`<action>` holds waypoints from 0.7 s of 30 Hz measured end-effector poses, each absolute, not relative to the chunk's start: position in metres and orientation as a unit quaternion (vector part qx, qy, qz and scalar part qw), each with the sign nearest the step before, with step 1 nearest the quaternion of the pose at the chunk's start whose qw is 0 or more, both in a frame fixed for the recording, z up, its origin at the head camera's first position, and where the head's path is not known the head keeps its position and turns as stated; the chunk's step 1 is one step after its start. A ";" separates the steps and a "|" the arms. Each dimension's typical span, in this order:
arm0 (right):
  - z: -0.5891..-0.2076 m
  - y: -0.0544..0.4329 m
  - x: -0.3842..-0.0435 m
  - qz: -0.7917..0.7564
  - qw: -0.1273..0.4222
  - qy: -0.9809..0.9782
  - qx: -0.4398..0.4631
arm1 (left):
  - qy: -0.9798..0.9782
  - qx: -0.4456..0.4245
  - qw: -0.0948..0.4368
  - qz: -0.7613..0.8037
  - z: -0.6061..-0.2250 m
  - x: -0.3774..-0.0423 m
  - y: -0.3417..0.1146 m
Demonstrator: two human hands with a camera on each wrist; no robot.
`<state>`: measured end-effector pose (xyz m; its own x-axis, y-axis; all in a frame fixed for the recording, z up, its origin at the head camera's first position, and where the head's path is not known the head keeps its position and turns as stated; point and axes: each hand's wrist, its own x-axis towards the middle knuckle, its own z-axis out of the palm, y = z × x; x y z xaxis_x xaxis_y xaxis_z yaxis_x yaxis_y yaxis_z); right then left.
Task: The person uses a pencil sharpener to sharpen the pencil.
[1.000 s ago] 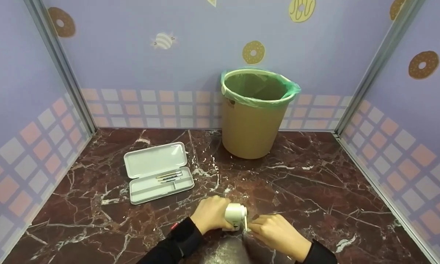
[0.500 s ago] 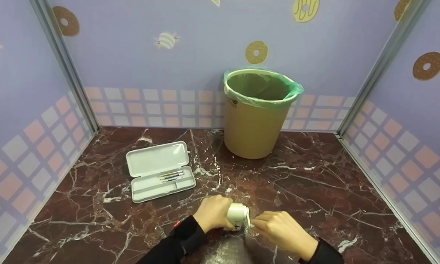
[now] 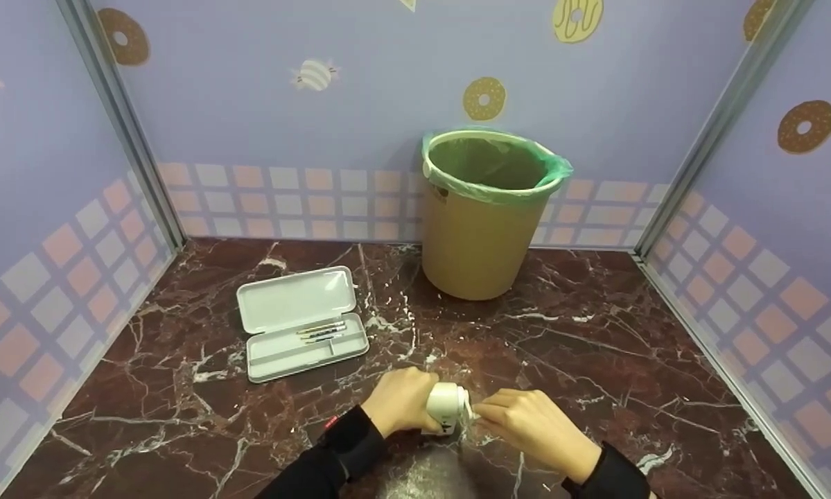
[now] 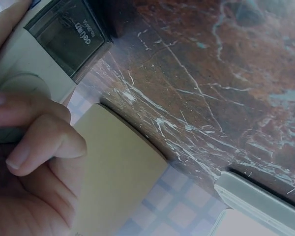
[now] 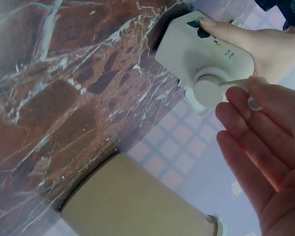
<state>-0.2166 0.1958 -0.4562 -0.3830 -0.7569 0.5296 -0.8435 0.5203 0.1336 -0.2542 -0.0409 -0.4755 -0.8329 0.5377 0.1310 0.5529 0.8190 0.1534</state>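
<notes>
In the head view, my left hand (image 3: 401, 402) grips a white hand-crank pencil sharpener (image 3: 444, 402) low over the marbled tabletop at the front. My right hand (image 3: 529, 426) is just right of it, at the crank. The right wrist view shows the crank (image 5: 209, 91) on the sharpener's face, its small knob (image 5: 254, 103) pinched between thumb and forefinger while the other fingers curve loosely. A dark see-through shavings drawer (image 4: 71, 39) faces the left wrist camera. Whether a pencil sits in the sharpener is hidden.
An open white pencil case (image 3: 294, 305) lies to the left with several pencils (image 3: 321, 334) in it. Behind stands a tan bin (image 3: 481, 242) with a green liner. Patterned wall panels (image 3: 360, 97) enclose the tabletop (image 3: 595, 360), where small white specks are scattered.
The crank has turned: its arm hung down along the sharpener's face and now swings out toward the right hand, which has risen slightly. The left hand keeps its grip. The head view has shifted a little.
</notes>
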 end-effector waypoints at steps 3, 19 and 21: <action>-0.455 0.197 -0.217 0.086 0.266 -0.834 0.475 | -0.951 -0.292 0.042 -0.091 -0.475 -0.254 -0.041; -0.446 0.195 -0.222 0.071 0.271 -0.843 0.459 | -0.944 -0.315 0.064 -0.068 -0.474 -0.254 -0.042; -0.446 0.194 -0.223 0.068 0.274 -0.844 0.456 | -0.943 -0.318 0.067 -0.070 -0.474 -0.254 -0.042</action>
